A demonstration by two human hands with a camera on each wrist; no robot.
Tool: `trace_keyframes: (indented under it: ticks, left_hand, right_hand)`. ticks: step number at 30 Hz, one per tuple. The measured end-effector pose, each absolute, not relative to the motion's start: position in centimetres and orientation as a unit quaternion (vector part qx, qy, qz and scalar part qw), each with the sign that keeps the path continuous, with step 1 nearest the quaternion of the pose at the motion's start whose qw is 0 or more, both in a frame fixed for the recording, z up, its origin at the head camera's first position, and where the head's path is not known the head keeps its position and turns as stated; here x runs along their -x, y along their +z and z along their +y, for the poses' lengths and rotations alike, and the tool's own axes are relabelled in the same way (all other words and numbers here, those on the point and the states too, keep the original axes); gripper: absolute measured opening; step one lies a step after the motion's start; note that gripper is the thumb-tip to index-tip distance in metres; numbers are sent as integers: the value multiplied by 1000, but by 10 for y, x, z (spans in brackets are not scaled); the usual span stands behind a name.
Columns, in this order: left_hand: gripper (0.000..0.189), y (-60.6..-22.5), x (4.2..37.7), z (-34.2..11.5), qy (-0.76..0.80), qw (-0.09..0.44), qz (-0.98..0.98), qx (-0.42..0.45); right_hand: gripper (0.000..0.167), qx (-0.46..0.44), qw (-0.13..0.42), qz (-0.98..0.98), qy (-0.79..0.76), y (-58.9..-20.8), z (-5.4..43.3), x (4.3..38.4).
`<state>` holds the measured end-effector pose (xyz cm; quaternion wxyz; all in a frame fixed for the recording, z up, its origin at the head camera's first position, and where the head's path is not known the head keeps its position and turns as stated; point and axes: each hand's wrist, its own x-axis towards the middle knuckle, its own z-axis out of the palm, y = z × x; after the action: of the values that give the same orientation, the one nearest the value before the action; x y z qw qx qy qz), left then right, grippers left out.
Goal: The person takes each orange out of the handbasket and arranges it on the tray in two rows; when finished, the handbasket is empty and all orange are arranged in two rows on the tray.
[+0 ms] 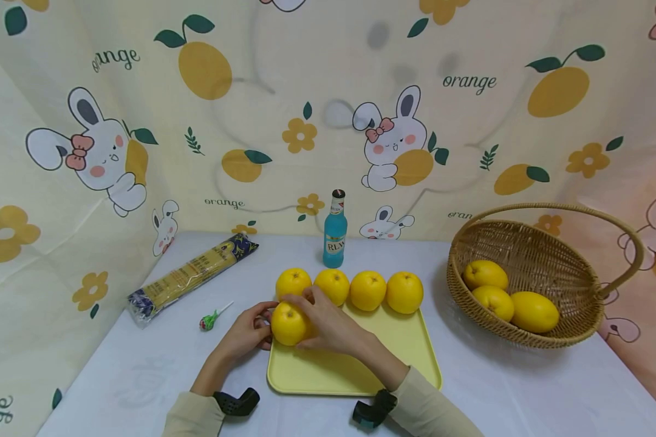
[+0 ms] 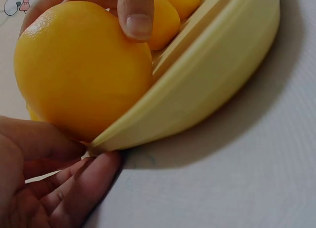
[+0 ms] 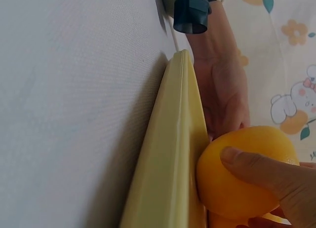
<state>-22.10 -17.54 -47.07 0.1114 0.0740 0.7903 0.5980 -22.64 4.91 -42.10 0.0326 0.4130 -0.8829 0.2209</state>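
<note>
An orange (image 1: 288, 326) sits at the left side of the pale yellow tray (image 1: 355, 371). My right hand (image 1: 336, 325) grips it, the thumb on the near side and the fingers over the far side. At the tray's left edge, my left hand (image 1: 246, 331) pinches the rim between thumb and fingers, as the left wrist view shows, right beside the same orange (image 2: 81, 72). Behind it, a row of several more oranges (image 1: 367, 291) lines the tray's far edge.
A blue bottle (image 1: 334, 233) stands behind the row. To the left lie a noodle packet (image 1: 191, 276) and a lollipop (image 1: 209, 321). On the right, a wicker basket (image 1: 557, 261) with a tall handle holds three yellow oval fruits (image 1: 534, 311). A printed cloth hangs behind the table.
</note>
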Motion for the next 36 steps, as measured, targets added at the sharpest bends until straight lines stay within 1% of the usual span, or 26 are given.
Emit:
trace_keyframes:
  ticks: [7,12,15,22,26,32,34,36]
  left_hand:
    - [54,-468,220,-175,600,112,788,-85]
    - [55,-467,220,-174,601,113,786,-90]
    - [54,-467,221,-174,598,114,789,-81]
    - [54,-468,220,-171,596,110,793,-69]
    - [54,-468,220,-171,597,108,792,-68]
    - [55,-468,220,-172,596,110,793,-65]
    - [54,-468,220,-172,594,110,794,-64]
    - [54,-469,219,-172,593,108,796,-62]
  right_hand:
    - [90,-408,27,-887,216,-418,53,225]
    - [85,-408,24,-881,236,-410,64,224]
    - [79,-414,36,-872,260,-404,75,225]
    - [64,-395,85,-860,311,-388,116,224]
    - [53,-382,134,-855,325,-381,145,225]
    - [40,-357,219,-855,305,-371,196,230]
    - [37,-337,237,-864,290,-365,213,231]
    - [34,-317,243,-875,274,-358,229,232]
